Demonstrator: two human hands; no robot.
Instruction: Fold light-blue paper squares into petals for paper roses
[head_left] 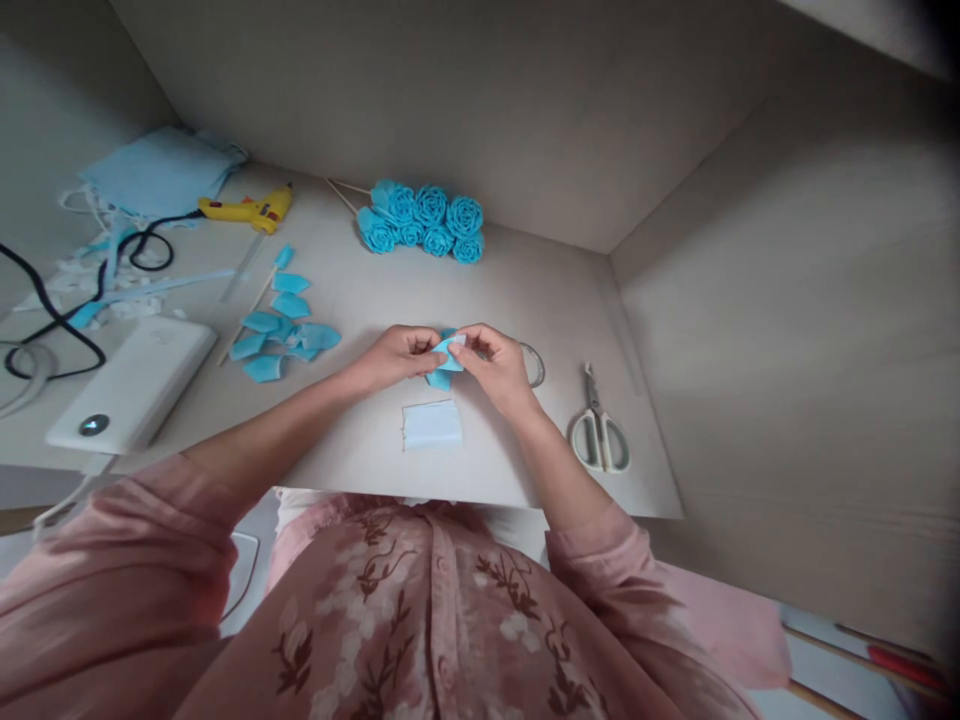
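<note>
Between my two hands is a small blue fabric petal (452, 355) with a pale patch near its upper right corner. My left hand (405, 355) pinches its left side, and my right hand (495, 362) grips the right side. Just below and behind my fingers another blue piece (439, 380) shows in part on the table. Closer to my body lies a flat pale-blue folded rectangle of cloth (433, 425). Off to the left, several cut blue petals (274, 335) lie loosely around a thin wooden stick (251, 318).
Several blue rolled flowers (424, 220) rest by the back wall. A yellow glue gun (251, 208), face masks (161, 170) and a white power bank (139, 380) occupy the left. Scissors (596, 430) lie on the right; a ring-shaped roll (534, 365) is partly behind my right hand.
</note>
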